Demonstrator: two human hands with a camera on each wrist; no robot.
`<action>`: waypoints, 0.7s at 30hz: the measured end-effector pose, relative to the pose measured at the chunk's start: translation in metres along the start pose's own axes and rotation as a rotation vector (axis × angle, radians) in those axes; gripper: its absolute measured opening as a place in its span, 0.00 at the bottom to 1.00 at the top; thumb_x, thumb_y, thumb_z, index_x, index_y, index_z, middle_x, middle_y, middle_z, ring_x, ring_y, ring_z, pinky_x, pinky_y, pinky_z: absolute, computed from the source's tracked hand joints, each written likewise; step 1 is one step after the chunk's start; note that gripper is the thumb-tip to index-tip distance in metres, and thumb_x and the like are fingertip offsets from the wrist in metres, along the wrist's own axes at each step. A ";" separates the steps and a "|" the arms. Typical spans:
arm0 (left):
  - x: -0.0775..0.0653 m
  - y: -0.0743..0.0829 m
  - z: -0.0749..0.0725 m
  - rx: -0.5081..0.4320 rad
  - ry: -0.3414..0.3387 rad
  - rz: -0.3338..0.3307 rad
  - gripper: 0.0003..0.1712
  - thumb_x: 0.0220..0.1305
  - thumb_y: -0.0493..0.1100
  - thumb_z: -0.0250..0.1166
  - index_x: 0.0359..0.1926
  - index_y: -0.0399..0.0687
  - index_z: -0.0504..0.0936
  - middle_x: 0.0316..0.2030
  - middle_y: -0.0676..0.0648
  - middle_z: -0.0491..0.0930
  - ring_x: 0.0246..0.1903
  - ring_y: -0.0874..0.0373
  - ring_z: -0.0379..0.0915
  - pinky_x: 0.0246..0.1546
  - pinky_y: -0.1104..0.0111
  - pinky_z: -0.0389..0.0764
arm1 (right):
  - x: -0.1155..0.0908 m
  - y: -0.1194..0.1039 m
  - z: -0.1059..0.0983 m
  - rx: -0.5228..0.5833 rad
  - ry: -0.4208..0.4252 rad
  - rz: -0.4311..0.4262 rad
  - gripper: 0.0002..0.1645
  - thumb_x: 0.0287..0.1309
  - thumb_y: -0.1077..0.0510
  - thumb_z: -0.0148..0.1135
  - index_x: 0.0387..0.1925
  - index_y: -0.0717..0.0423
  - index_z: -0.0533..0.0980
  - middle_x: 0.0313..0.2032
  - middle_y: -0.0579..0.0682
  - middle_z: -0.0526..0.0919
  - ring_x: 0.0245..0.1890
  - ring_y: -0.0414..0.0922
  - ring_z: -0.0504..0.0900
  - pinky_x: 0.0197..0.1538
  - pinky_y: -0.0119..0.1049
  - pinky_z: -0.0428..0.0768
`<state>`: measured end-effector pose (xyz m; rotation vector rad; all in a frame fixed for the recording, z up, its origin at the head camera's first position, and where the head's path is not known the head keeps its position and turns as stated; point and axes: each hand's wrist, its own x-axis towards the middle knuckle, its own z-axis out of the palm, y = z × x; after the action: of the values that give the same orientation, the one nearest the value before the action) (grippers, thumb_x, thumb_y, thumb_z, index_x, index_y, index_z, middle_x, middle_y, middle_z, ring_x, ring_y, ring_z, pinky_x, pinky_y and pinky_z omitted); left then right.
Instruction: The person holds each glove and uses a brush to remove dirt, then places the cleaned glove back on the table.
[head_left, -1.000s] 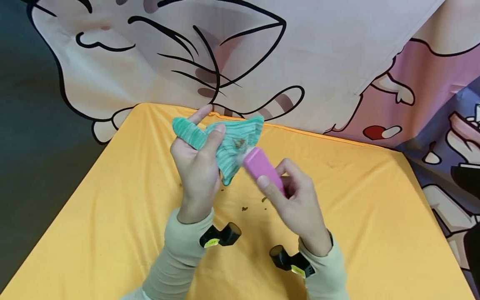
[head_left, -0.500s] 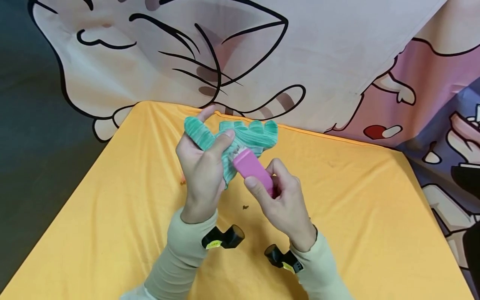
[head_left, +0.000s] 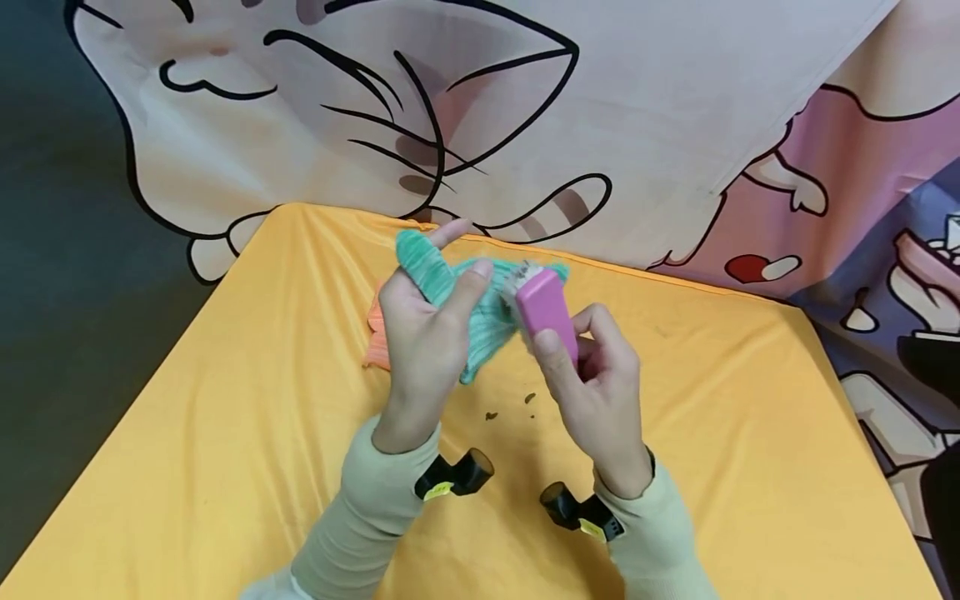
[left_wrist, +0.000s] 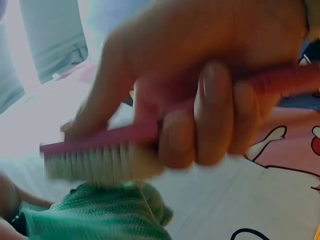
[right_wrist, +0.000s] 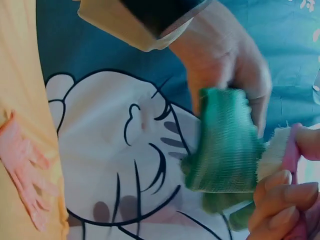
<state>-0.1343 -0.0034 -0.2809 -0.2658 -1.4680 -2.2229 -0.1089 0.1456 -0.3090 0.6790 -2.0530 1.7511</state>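
Observation:
My left hand holds a green knitted glove up over the table, thumb laid across it. One finger of the glove sticks out on the left, beyond that hand. My right hand grips a pink scrub brush with pale bristles. The bristles meet the glove's upper right part in the head view. From the left wrist view, the brush is right over the green fabric. In the right wrist view the glove hangs from the left hand, with the bristles at its edge.
An orange-pink glove lies on the yellow tablecloth, partly hidden behind the left hand. Several small brown bits are scattered on the cloth below the hands. A cartoon-printed curtain stands along the far edge.
Both hands have shifted right with the green glove, whose surface has tilted along the way. The brush moved left, then back right and up. The orange-pink glove has come into view behind the left hand.

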 end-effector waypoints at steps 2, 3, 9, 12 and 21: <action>-0.002 0.001 -0.001 -0.001 0.004 -0.004 0.19 0.58 0.29 0.59 0.52 0.39 0.74 0.10 0.53 0.56 0.12 0.58 0.64 0.19 0.70 0.75 | -0.001 0.004 0.004 0.019 -0.024 0.009 0.13 0.60 0.61 0.57 0.27 0.64 0.64 0.08 0.45 0.64 0.05 0.36 0.59 0.06 0.28 0.56; -0.001 0.002 -0.001 -0.015 0.016 -0.008 0.20 0.57 0.29 0.59 0.52 0.39 0.74 0.10 0.53 0.55 0.11 0.58 0.62 0.19 0.70 0.74 | -0.002 0.006 0.005 0.009 -0.045 0.015 0.14 0.59 0.60 0.58 0.26 0.63 0.63 0.09 0.45 0.63 0.05 0.35 0.59 0.06 0.28 0.56; 0.004 0.008 -0.008 -0.156 0.118 -0.060 0.23 0.53 0.23 0.59 0.51 0.38 0.74 0.12 0.52 0.54 0.18 0.55 0.71 0.26 0.65 0.81 | -0.009 0.013 0.003 -0.205 -0.191 0.024 0.19 0.51 0.57 0.66 0.21 0.54 0.62 0.11 0.41 0.60 0.09 0.35 0.59 0.10 0.26 0.55; 0.005 0.011 -0.012 -0.175 0.168 -0.047 0.21 0.54 0.24 0.59 0.50 0.37 0.74 0.14 0.50 0.60 0.19 0.55 0.72 0.27 0.66 0.81 | -0.013 0.014 0.000 -0.382 -0.306 0.026 0.20 0.50 0.52 0.67 0.21 0.49 0.62 0.11 0.38 0.59 0.09 0.32 0.57 0.12 0.24 0.54; 0.008 0.007 -0.014 -0.034 0.120 0.076 0.19 0.57 0.29 0.60 0.52 0.35 0.75 0.11 0.49 0.68 0.18 0.59 0.73 0.26 0.69 0.80 | -0.008 0.005 -0.008 -0.136 -0.206 -0.066 0.13 0.53 0.59 0.64 0.23 0.56 0.68 0.13 0.41 0.70 0.10 0.33 0.60 0.10 0.24 0.57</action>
<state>-0.1369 -0.0209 -0.2773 -0.1918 -1.3358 -2.1662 -0.1053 0.1547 -0.3161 0.9059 -2.2323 1.5449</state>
